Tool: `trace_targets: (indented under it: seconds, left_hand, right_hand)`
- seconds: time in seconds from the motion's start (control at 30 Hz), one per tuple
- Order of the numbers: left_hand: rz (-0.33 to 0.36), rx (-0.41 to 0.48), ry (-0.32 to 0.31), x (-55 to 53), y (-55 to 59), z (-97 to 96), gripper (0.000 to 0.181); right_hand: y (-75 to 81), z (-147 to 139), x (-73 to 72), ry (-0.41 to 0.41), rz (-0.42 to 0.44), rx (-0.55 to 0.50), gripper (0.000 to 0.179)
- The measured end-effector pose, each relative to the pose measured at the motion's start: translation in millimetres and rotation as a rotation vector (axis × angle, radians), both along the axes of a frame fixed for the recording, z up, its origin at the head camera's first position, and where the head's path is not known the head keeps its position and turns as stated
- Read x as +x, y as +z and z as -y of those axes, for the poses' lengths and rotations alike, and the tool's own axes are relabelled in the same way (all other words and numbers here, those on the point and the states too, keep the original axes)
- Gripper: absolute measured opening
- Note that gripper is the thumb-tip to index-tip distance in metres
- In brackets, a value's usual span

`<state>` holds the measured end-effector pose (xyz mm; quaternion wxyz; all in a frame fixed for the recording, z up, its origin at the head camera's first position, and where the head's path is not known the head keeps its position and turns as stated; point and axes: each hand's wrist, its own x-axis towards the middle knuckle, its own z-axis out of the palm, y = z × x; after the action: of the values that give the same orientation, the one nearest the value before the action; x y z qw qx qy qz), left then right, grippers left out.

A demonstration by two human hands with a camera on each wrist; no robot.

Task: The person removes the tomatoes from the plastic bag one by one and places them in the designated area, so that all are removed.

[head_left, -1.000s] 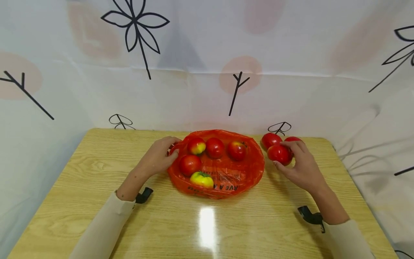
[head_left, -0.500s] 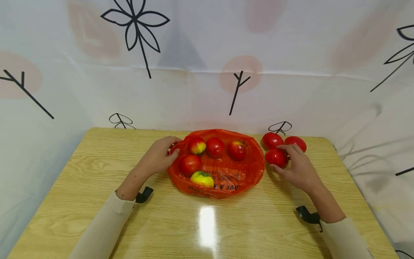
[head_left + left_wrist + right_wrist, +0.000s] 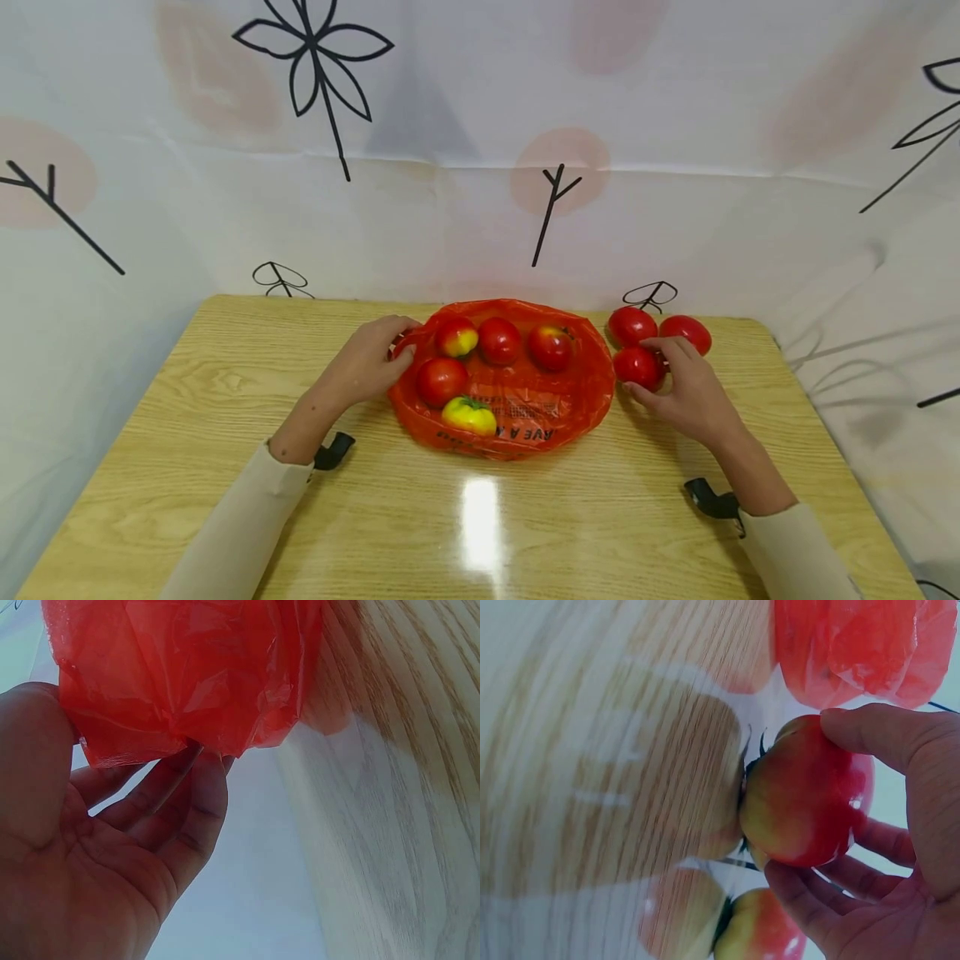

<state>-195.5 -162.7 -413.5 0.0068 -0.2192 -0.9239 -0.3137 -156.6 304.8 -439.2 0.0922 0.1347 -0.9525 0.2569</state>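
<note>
An unrolled red plastic bag (image 3: 577, 404) lies wide open on the table, its mouth facing up. My left hand (image 3: 367, 362) holds the bag's left rim, thumb on the inner side; in the left wrist view the red film (image 3: 187, 675) runs between thumb and fingers. Several tomatoes sit inside, among them a red tomato (image 3: 442, 382) and a yellow one (image 3: 468, 415). At the bag's right edge, my right hand (image 3: 693, 396) grips another red tomato (image 3: 636, 367), thumb and fingers round its sides. The right wrist view shows this tomato (image 3: 810, 795) with its green stem end towards the table.
Two more red tomatoes, one at the back (image 3: 632, 326) and one farther right (image 3: 686, 333), lie behind the right hand. The wooden table (image 3: 375, 517) ends at a white patterned cloth (image 3: 450, 225) at the back. A black wrist mount (image 3: 710, 500) sits by the right sleeve.
My right hand has shifted slightly left with the tomato, up to the bag's right edge, uncovering more of the right-hand tomato behind. The left hand and the bag have stayed in place.
</note>
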Motion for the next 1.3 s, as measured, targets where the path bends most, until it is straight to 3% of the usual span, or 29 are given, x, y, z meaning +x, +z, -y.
trace_targets:
  seconds: [0.73,1.03,1.3]
  left_hand:
    - [0.009,0.007,-0.011,-0.5,-1.0,1.0,0.032]
    - [0.006,0.005,-0.023,-2.1,-2.2,1.8,0.032]
    - [0.011,0.005,-0.018,-2.9,-2.0,1.3,0.032]
  right_hand:
    - [5.9,0.7,0.8,0.008,0.012,-0.004,0.067]
    - [12.2,3.5,0.5,0.045,-0.115,-0.024,0.055]
    - [22.0,14.8,5.5,0.030,-0.189,-0.041,0.051]
